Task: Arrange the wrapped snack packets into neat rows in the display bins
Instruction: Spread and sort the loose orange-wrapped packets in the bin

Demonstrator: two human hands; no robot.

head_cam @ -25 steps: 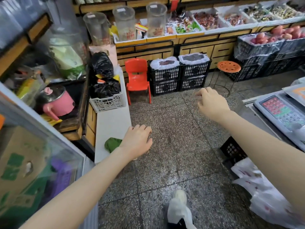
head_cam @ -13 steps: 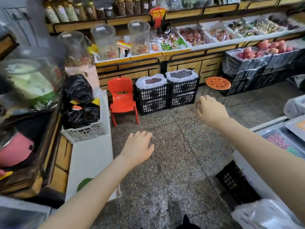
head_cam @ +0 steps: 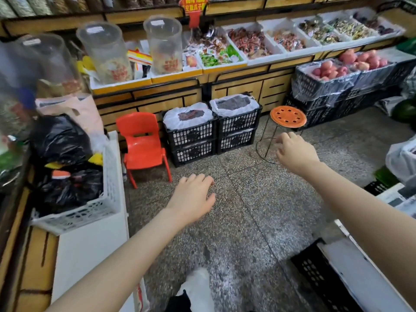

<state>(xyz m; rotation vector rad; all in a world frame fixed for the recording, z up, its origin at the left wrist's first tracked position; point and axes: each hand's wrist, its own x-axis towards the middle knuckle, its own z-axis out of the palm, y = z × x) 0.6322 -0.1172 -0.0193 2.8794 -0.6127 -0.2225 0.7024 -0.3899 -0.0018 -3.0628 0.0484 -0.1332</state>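
White display bins [head_cam: 262, 60] line the far shelf, filled with loose wrapped snack packets [head_cam: 248, 42] in red, green and mixed colours. My left hand [head_cam: 193, 199] hovers over the floor in the middle of the view, fingers loosely curled and holding nothing. My right hand [head_cam: 295, 152] is stretched out further ahead near the orange stool, fingers relaxed and empty. Both hands are well short of the bins.
A red child's chair [head_cam: 143, 143], stacked black crates [head_cam: 212, 134] and an orange stool [head_cam: 288, 117] stand on the floor below the shelf. Crates of apples [head_cam: 331, 70] sit at right. A white basket of black bags [head_cam: 72, 183] is at left. Clear plastic jars [head_cam: 165, 45] stand on the shelf.
The view has lifted and moved closer to the shelf; the bins now show larger. Both hands stay outstretched and empty.
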